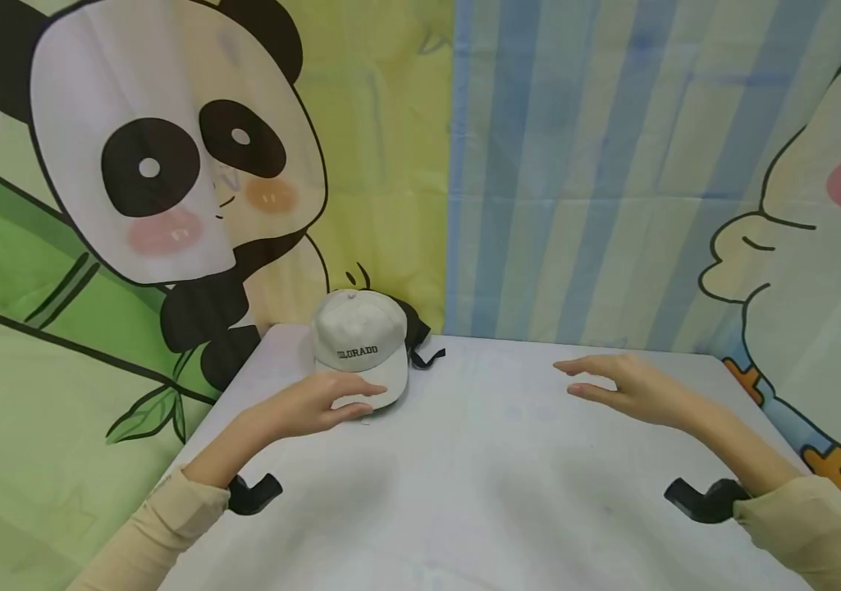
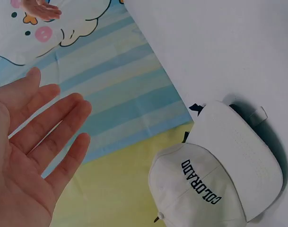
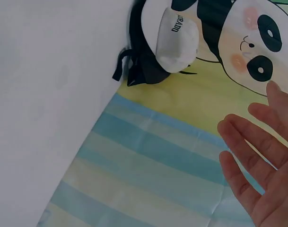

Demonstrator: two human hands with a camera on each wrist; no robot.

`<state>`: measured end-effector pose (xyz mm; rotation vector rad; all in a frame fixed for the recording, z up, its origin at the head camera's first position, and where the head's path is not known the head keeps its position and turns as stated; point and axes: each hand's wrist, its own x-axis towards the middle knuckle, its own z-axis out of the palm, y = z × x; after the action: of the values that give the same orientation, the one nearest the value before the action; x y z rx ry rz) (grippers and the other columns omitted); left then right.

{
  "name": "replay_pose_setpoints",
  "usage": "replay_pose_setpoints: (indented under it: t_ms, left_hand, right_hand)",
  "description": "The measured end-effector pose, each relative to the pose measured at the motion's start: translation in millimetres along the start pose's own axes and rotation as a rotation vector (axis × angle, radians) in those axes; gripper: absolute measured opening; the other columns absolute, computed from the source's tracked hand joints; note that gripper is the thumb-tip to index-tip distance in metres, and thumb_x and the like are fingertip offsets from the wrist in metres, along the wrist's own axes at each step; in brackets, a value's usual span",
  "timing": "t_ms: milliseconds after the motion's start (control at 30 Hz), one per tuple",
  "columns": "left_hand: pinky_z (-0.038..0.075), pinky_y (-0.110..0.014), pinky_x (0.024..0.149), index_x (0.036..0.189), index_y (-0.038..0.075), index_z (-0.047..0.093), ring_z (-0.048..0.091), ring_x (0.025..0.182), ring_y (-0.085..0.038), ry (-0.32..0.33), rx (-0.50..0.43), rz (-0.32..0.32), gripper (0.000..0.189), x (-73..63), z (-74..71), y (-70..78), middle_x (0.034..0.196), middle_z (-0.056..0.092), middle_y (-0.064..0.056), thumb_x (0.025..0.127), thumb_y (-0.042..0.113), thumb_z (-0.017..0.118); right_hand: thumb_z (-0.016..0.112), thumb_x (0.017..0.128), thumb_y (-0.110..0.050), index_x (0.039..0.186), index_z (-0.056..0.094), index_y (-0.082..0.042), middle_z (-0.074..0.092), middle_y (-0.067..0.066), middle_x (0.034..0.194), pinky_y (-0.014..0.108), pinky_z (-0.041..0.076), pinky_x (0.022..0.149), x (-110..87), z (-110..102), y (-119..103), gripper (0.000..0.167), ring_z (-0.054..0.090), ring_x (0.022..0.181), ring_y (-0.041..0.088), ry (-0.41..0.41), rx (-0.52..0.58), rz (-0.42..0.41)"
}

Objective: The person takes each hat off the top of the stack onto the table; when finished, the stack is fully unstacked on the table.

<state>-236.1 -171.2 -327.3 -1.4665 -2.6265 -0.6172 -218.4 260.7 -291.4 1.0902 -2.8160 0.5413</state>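
A white baseball cap [image 1: 361, 341] lettered COLORADO sits at the back left of a white table [image 1: 479, 468], brim toward me. A dark cap [image 1: 416, 330] with a loose strap lies right behind it. My left hand [image 1: 339, 402] is flat with straight fingers, its fingertips at the brim's front edge. The left wrist view shows that hand [image 2: 35, 142] open, palm bare, apart from the white cap [image 2: 214, 175]. My right hand [image 1: 612, 386] hovers open over the table's right side, holding nothing, far from the white cap [image 3: 179, 38] and the dark cap [image 3: 144, 71].
Cartoon cloth hangs behind and beside the table: a panda print [image 1: 169, 164] on the left, blue stripes [image 1: 575, 164] in the middle, a duck figure [image 1: 819, 271] on the right. Black wrist mounts [image 1: 253, 492] [image 1: 704, 499] show by both sleeves.
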Motion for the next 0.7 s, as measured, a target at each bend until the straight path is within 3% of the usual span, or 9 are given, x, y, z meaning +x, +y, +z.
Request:
replay_pose_setpoints:
  t_ms: [133,233,400,700]
  left_hand:
    - [0.050,-0.024,0.076,0.108,0.010,0.062,0.057,0.093,-0.006,0.024,-0.163,-0.033,0.025,-5.1,-0.4,-11.1,0.103,0.062,0.004,0.088,0.022,0.054]
    - [0.051,-0.025,0.073,0.106,0.010,0.063,0.058,0.089,-0.006,0.034,-0.252,-0.084,0.025,-11.1,-0.4,-20.6,0.099,0.063,0.003,0.088,0.023,0.055]
    - [0.051,-0.025,0.073,0.106,0.009,0.063,0.059,0.088,-0.008,0.042,-0.353,-0.199,0.025,-23.2,0.6,-37.2,0.097,0.064,0.002,0.087,0.024,0.056]
    - [0.051,-0.025,0.074,0.105,0.005,0.063,0.061,0.085,-0.015,0.061,-0.400,-0.297,0.026,-45.4,8.0,-66.3,0.093,0.065,0.001,0.088,0.023,0.055]
  right_hand:
    - [0.058,0.086,-0.015,0.114,0.057,-0.004,0.061,0.005,0.108,0.036,0.052,0.074,15.6,-0.1,9.0,0.030,0.059,0.093,0.019,0.054,0.105,-0.107]
    - [0.058,0.085,-0.010,0.112,0.058,-0.001,0.063,0.007,0.103,0.033,0.051,0.075,28.4,0.1,14.4,0.028,0.060,0.090,0.016,0.058,0.163,-0.137]
    - [0.054,0.089,-0.018,0.116,0.056,-0.003,0.061,0.007,0.107,0.031,0.050,0.078,50.5,0.7,18.5,0.031,0.059,0.093,0.016,-0.004,0.234,-0.061]
    - [0.053,0.089,-0.019,0.118,0.054,-0.001,0.059,0.012,0.110,0.040,0.049,0.079,98.7,9.4,24.8,0.033,0.056,0.099,0.025,-0.034,0.296,-0.031]
